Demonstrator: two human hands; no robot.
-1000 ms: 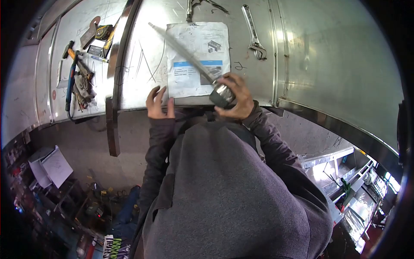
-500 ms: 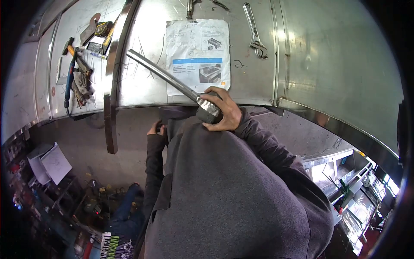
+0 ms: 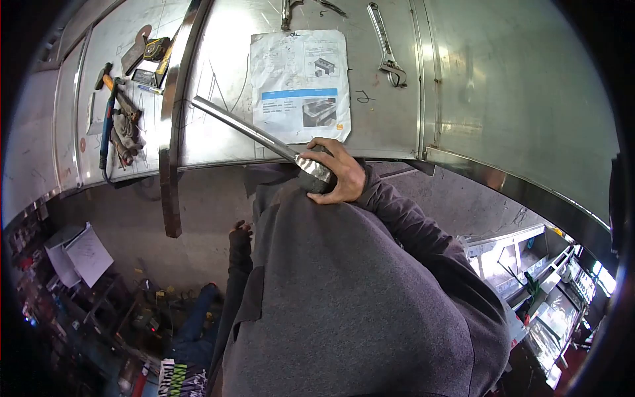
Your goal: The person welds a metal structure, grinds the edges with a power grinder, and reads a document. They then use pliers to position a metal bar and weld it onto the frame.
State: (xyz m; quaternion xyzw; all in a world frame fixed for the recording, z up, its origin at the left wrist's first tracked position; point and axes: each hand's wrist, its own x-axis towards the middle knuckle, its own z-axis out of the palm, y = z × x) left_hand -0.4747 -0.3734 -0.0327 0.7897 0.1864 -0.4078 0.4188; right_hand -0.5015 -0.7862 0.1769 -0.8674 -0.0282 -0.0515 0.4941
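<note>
The right hand (image 3: pixel 340 175) is grasping the rounded end of a metal tube (image 3: pixel 245 129), which is slanting far and left over the bench's near edge (image 3: pixel 225 161), passing the near left corner of a printed sheet (image 3: pixel 301 79). The left hand (image 3: pixel 242 229) is hanging near left; I cannot tell whether it is gripping anything.
</note>
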